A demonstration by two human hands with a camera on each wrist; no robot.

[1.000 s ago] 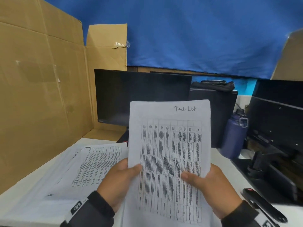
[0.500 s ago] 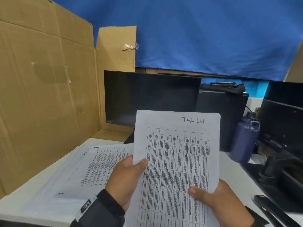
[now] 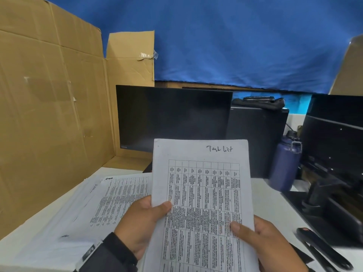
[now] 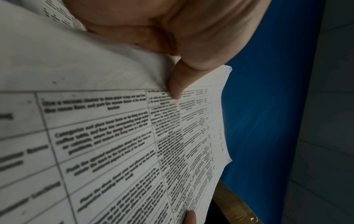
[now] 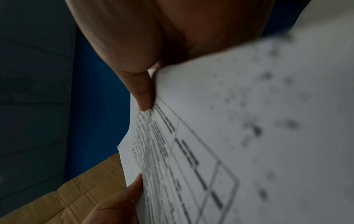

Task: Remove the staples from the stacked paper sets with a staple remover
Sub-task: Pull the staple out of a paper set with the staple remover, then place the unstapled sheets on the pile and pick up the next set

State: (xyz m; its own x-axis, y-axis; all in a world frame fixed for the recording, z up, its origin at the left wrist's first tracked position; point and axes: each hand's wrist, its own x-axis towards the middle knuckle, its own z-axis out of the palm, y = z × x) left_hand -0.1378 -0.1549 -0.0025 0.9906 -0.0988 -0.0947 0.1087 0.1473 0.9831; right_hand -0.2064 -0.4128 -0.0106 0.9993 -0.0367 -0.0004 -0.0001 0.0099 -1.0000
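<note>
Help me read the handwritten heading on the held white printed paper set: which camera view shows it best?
The head view: the handwritten heading faces the camera, upright, above the table grid of the white printed paper set. The left wrist view shows it tiny and sideways near the far edge. The right wrist view shows only blurred print.

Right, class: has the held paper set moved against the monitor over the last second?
Yes. The paper set has sunk: its top edge now crosses the monitor nearer the screen's bottom edge than before.
</note>
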